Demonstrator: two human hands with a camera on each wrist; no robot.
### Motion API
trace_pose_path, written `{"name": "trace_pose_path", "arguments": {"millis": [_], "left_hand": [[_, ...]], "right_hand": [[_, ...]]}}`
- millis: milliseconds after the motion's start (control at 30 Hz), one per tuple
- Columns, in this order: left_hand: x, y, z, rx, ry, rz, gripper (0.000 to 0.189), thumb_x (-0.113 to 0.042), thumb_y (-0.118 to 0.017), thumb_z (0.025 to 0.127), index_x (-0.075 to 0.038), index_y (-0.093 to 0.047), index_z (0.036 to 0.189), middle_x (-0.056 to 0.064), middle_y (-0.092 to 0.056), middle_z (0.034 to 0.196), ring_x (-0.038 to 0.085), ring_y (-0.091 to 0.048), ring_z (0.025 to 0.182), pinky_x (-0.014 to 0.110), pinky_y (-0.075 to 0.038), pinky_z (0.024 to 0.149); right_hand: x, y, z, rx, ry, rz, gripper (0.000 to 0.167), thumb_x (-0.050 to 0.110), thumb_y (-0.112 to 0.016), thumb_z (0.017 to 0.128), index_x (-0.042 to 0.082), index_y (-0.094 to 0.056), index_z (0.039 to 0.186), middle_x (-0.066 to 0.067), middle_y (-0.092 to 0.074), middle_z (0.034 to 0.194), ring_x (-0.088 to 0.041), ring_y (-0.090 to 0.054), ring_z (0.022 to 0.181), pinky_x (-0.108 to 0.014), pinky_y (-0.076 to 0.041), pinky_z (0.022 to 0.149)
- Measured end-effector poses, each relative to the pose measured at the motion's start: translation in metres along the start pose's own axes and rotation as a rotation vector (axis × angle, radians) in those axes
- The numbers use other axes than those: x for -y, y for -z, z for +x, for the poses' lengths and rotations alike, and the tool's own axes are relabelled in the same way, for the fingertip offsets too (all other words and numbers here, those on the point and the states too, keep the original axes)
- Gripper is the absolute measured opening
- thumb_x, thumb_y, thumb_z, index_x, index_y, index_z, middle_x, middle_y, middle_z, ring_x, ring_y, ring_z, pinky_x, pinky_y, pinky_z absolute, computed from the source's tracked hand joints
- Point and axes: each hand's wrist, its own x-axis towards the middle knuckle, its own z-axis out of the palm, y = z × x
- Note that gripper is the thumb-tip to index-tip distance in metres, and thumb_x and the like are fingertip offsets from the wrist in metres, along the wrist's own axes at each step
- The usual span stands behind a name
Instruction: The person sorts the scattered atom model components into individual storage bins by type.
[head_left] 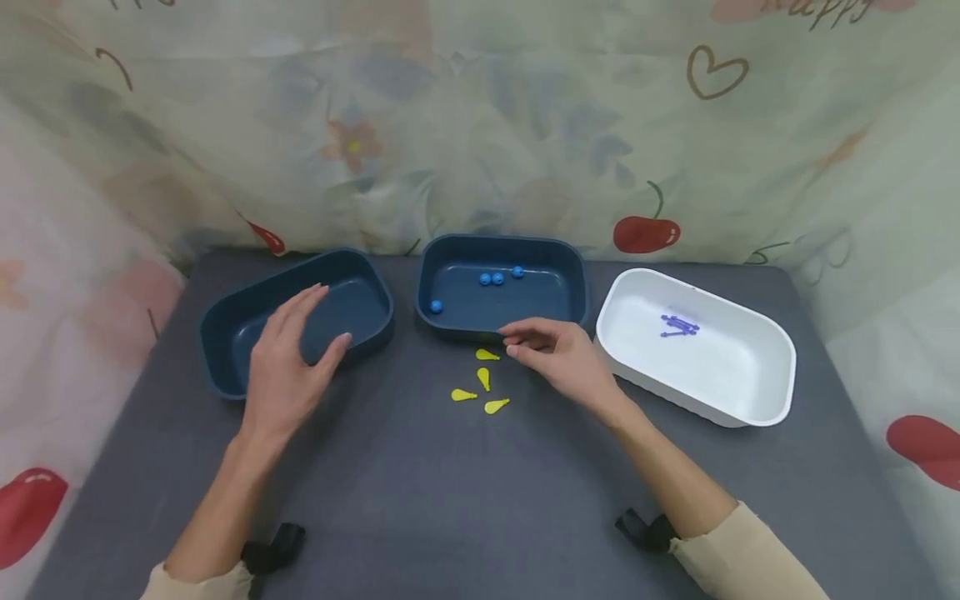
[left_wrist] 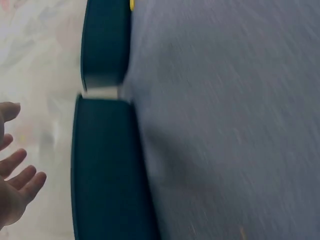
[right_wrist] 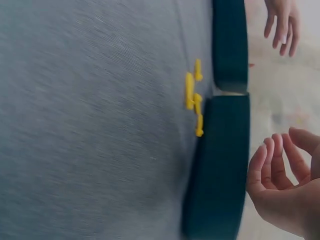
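My left hand [head_left: 285, 367] hovers over the left dark blue tray [head_left: 225, 367], its thumb and fingers spread apart with nothing between them. Near the front rim of the middle dark blue tray [head_left: 504, 242] is my right hand [head_left: 566, 362], fingers loosely bent and no object visible in them. In the right wrist view, the fingers of that right hand [right_wrist: 285, 175] curve with a gap inside. Several small yellow teardrop-shaped pieces [head_left: 483, 379] lie on the table just left of it. Several small blue balls [head_left: 437, 307] sit inside the middle tray.
A white tray [head_left: 697, 392] stands at the right, holding several thin purple pieces [head_left: 681, 325] in a small heap. Dark grey cloth covers the table [head_left: 450, 517]. Behind it hangs a patterned curtain [head_left: 487, 125], close to the trays' far sides.
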Motion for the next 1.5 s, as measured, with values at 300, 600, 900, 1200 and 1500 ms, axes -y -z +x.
{"name": "trace_pose_path", "arguments": {"millis": [300, 600, 900, 1200, 1500], "left_hand": [[0.035, 0.031, -0.025, -0.006, 0.081, 0.069, 0.072, -0.013, -0.083, 0.082, -0.016, -0.051, 0.146, 0.013, -0.050, 0.146, 0.036, -0.047, 0.132, 0.058, -0.037, 0.104], [0.061, 0.046, -0.042, 0.027, 0.149, 0.084, 0.080, -0.015, -0.083, 0.081, -0.012, -0.044, 0.151, 0.018, -0.036, 0.156, 0.039, -0.025, 0.147, 0.061, -0.022, 0.113], [0.080, 0.054, -0.053, 0.088, 0.317, 0.110, 0.090, -0.033, -0.076, 0.089, -0.006, -0.024, 0.158, 0.022, -0.012, 0.163, 0.041, -0.004, 0.150, 0.066, -0.011, 0.113], [0.088, 0.053, -0.056, 0.155, 0.442, 0.036, 0.103, -0.037, -0.071, 0.092, -0.008, 0.002, 0.160, 0.019, 0.006, 0.164, 0.045, -0.003, 0.148, 0.068, -0.010, 0.112], [0.091, 0.050, -0.057, 0.237, 0.617, -0.060, 0.109, -0.046, -0.065, 0.093, -0.015, 0.018, 0.157, 0.014, 0.011, 0.163, 0.051, -0.005, 0.146, 0.069, -0.013, 0.110]], "right_hand": [[-0.019, -0.018, -0.012, 0.038, -0.044, -0.038, 0.033, 0.011, -0.073, 0.091, 0.005, -0.067, 0.124, -0.002, -0.072, 0.103, -0.016, -0.069, 0.090, -0.028, -0.055, 0.079], [-0.030, -0.025, -0.020, 0.043, -0.067, -0.059, 0.032, 0.009, -0.076, 0.088, 0.006, -0.070, 0.119, -0.002, -0.072, 0.102, -0.015, -0.069, 0.087, -0.026, -0.056, 0.077], [-0.044, -0.031, -0.024, 0.035, -0.079, -0.104, 0.031, 0.009, -0.079, 0.085, 0.006, -0.072, 0.115, -0.004, -0.073, 0.103, -0.012, -0.069, 0.085, -0.025, -0.055, 0.076], [-0.050, -0.036, -0.024, 0.032, -0.035, -0.248, 0.025, 0.010, -0.081, 0.083, 0.008, -0.076, 0.108, 0.001, -0.070, 0.098, -0.006, -0.064, 0.079, -0.023, -0.054, 0.071], [-0.051, -0.046, -0.022, -0.048, 0.016, -0.387, 0.019, 0.018, -0.088, 0.077, 0.015, -0.078, 0.093, 0.007, -0.061, 0.080, -0.005, -0.057, 0.069, -0.023, -0.050, 0.064]]}}
